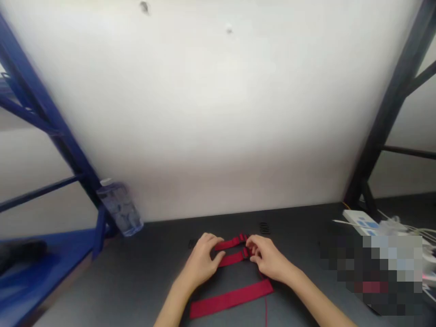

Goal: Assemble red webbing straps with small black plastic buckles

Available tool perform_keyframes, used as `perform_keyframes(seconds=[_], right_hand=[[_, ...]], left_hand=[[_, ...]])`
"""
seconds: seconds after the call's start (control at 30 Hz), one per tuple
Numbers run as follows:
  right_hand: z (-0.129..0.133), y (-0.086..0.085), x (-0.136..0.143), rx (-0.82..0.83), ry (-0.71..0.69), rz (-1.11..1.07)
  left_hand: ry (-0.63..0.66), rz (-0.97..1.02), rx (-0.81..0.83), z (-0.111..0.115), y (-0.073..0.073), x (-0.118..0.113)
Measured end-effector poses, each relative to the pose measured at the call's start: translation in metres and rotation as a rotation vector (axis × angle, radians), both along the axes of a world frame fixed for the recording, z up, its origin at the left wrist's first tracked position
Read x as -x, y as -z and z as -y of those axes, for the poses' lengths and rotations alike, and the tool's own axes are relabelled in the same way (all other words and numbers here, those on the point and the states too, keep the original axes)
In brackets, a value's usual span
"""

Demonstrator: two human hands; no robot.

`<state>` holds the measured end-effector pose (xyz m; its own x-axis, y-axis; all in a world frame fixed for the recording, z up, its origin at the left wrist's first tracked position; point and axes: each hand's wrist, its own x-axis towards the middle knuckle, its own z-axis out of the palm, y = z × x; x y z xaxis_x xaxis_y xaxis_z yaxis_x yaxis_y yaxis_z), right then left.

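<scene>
Red straps (231, 259) on a dark table (143, 277)

The left hand (205, 256) is at their left ends, thumb and fingers apart. The right hand (267, 257) curls at the buckles (245, 253); whether it grips, I cannot tell. A red band (231, 299) lies nearer the camera.

1. A plain white wall (218, 118) fills most of the background, with a dark spot (144, 7) and a smaller mark (229, 30) near the top
2. Light falls brightest on its upper middle, dulling to a pinkish grey lower down
3. A black tabletop (112, 286) meets its base
4. Blue metal framing (68, 141) slants along the left, above a blue surface (64, 259)
5. A black post (383, 113) with braces leans at right
</scene>
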<state>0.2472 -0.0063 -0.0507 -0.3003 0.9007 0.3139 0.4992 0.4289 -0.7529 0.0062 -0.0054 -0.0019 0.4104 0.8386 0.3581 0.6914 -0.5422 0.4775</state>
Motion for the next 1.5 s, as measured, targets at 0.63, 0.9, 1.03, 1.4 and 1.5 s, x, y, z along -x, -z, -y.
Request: perform_keyframes(seconds=[0.63, 0.9, 1.03, 1.4, 1.5], right_hand=[[0.0, 0.001, 0.001, -0.021, -0.048, 0.015], [-0.002, 0.006, 0.0, -0.004, -0.024, 0.009], [0.0, 0.001, -0.001, -0.014, -0.061, -0.011], [-0.013, -0.003, -0.033, -0.073, 0.211, 0.176], [-0.013, -0.001, -0.034, -0.028, 0.204, 0.255]], left_hand=[[0.092, -0.028, 0.017, 0.003, 0.035, -0.047], [0.115, 0.012, 0.037, 0.004, 0.036, -0.047], [0.11, 0.023, 0.054, 0.004, 0.035, -0.047], [0.081, 0.164, 0.111, 0.003, 0.039, -0.039], [0.079, 0.158, 0.122, 0.004, 0.039, -0.039]])
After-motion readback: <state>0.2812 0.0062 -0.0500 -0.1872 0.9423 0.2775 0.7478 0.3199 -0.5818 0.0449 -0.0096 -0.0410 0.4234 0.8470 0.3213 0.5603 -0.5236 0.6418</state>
